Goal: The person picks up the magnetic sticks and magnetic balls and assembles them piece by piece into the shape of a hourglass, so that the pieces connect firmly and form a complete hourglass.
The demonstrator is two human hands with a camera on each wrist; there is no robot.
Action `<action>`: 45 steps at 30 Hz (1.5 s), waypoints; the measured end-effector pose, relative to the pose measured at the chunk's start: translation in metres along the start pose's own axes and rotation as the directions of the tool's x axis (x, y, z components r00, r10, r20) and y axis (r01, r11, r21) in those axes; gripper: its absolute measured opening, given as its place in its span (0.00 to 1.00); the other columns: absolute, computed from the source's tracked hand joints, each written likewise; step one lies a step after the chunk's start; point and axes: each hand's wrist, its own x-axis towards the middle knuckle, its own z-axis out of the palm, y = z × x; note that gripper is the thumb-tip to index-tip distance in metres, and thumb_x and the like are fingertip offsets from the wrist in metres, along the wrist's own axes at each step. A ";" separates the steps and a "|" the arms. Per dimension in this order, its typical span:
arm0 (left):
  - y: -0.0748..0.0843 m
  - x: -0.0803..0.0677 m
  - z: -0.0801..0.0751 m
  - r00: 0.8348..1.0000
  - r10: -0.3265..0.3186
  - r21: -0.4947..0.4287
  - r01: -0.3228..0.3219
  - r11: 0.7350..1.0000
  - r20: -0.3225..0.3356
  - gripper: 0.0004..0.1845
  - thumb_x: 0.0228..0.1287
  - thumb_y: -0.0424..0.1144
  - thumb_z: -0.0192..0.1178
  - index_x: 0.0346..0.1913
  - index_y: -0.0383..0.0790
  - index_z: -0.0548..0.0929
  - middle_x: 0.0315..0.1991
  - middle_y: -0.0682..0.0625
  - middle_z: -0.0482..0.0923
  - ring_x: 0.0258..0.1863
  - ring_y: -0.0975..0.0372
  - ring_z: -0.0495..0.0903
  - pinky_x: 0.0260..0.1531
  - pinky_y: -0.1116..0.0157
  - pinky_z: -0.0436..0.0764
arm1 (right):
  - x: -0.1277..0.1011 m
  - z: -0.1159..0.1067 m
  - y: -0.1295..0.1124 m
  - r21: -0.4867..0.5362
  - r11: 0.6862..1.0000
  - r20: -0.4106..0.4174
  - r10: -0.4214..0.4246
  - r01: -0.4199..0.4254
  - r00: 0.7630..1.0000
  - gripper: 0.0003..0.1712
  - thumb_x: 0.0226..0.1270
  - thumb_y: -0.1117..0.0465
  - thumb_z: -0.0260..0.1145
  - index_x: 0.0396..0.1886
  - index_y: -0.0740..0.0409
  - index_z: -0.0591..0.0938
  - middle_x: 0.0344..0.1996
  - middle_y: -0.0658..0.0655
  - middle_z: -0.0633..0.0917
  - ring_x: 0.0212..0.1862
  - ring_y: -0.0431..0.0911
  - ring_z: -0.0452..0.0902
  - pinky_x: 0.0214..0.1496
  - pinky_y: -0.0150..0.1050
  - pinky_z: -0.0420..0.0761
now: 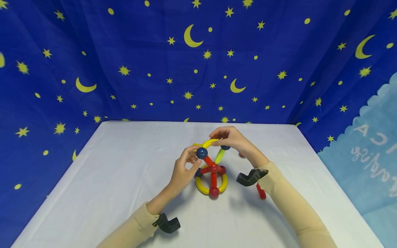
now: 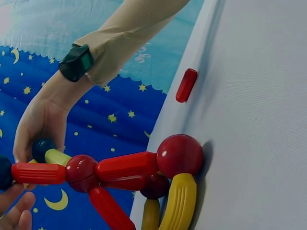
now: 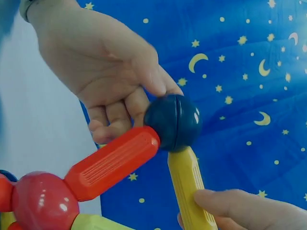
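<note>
At the white tabletop [image 1: 124,165], I work on a rod-and-ball toy structure [image 1: 212,172] standing near its middle, before a star-and-moon backdrop [image 1: 155,69]. My left hand [image 1: 183,170] pinches the dark blue ball [image 1: 202,153] at the top of a slanting red rod [image 1: 209,161], thumb and fingertips curled against it. My right hand [image 1: 231,137] reaches over from the far side and grips the curved yellow rod [image 1: 208,143], whose end meets that same ball. I judge the step in hand to be seating this yellow rod on the blue ball; the next move calls for holding the ball steady while the rod's other end is lined up with a second blue ball [image 1: 225,147]. Both forearms angle inward, wrists raised above the structure. 1 loose red rod [image 1: 261,191] lies on the tabletop under my right forearm.
</note>
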 end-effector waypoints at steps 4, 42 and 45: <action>-0.001 -0.002 0.000 0.998 0.056 0.008 -0.056 0.998 -0.018 0.21 0.60 0.28 0.60 0.56 0.36 0.72 0.40 0.42 0.82 0.34 0.62 0.77 0.37 0.63 0.78 | 0.007 0.003 -0.006 0.002 0.999 0.085 -0.040 0.040 0.996 0.16 0.56 0.65 0.70 0.46 0.61 0.83 0.41 0.56 0.86 0.43 0.46 0.81 0.49 0.38 0.81; -0.002 -0.003 -0.004 1.000 0.025 -0.025 -0.025 0.999 0.007 0.15 0.63 0.32 0.57 0.54 0.37 0.75 0.41 0.43 0.82 0.38 0.66 0.76 0.40 0.70 0.76 | -0.138 0.000 0.111 -0.194 0.949 -0.358 0.167 -0.248 0.919 0.18 0.53 0.68 0.69 0.44 0.72 0.80 0.28 0.60 0.83 0.24 0.36 0.74 0.24 0.31 0.76; 0.000 -0.001 -0.004 0.999 0.032 -0.026 -0.031 0.999 0.008 0.15 0.63 0.31 0.57 0.53 0.36 0.75 0.41 0.43 0.82 0.38 0.67 0.75 0.40 0.70 0.76 | -0.128 0.005 0.092 -0.068 0.980 -0.366 0.149 -0.186 0.919 0.19 0.55 0.70 0.68 0.47 0.73 0.80 0.35 0.66 0.84 0.27 0.35 0.79 0.29 0.33 0.81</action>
